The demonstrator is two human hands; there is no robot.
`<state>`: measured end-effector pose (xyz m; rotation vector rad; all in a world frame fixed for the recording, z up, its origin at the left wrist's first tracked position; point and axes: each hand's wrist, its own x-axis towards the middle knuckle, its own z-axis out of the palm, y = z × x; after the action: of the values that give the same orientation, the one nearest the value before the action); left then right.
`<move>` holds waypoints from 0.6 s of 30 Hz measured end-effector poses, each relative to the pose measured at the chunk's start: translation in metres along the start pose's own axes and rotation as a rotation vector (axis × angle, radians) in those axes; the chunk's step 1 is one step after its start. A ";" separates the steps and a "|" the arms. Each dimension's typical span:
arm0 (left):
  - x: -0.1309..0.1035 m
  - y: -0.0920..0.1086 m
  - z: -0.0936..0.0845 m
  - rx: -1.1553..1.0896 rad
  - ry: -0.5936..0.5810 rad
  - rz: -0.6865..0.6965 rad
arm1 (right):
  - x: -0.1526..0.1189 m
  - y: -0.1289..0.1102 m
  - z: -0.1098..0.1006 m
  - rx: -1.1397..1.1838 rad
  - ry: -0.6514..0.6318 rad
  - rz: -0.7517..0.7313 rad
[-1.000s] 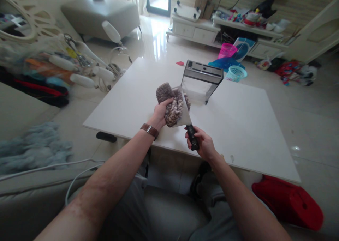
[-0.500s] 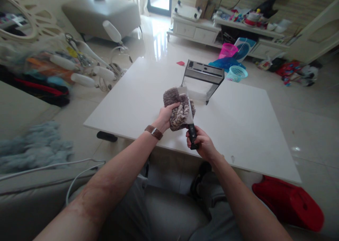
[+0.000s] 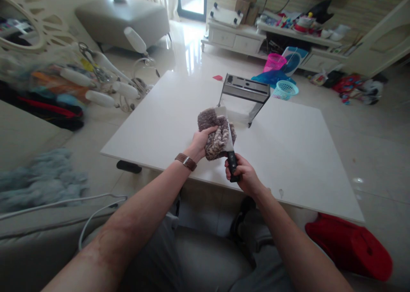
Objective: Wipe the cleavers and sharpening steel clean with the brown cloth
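My right hand [image 3: 244,172] is closed around the black handle of a cleaver [image 3: 229,140], whose broad blade points away from me over the table. A fuzzy brown-and-beige cloth [image 3: 214,125] is folded about the blade and covers most of it. With my left hand [image 3: 202,140] I grip the cloth against the blade, thumb on top; the other fingers are hidden beneath. Just beyond stands a knife block [image 3: 246,87] with a dark slotted top and see-through front, upright on the white table [image 3: 153,125].
A small red piece [image 3: 218,78] lies at the table's far edge. Past it on the floor are a turquoise basket [image 3: 285,89] and a pink basket [image 3: 274,62]. A lamp with several white shades [image 3: 124,89] stands left. A red bag [image 3: 349,247] sits at the lower right.
Both hands keep their hold on the cloth and cleaver, with hardly any movement. The view has shifted very slightly.
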<state>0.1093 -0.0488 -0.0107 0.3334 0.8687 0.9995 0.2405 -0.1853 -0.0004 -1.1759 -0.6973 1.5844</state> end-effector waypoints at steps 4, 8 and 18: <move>-0.007 -0.007 0.006 0.041 -0.002 0.010 | 0.003 0.004 -0.001 0.007 0.060 -0.046; -0.015 -0.018 0.013 0.079 0.011 -0.005 | 0.005 0.006 -0.002 0.023 0.106 -0.075; -0.002 0.001 0.011 0.066 0.001 0.055 | 0.008 0.005 -0.002 -0.094 0.116 -0.057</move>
<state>0.1167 -0.0491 -0.0022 0.4153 0.8989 1.0237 0.2405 -0.1797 -0.0080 -1.2951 -0.7293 1.4368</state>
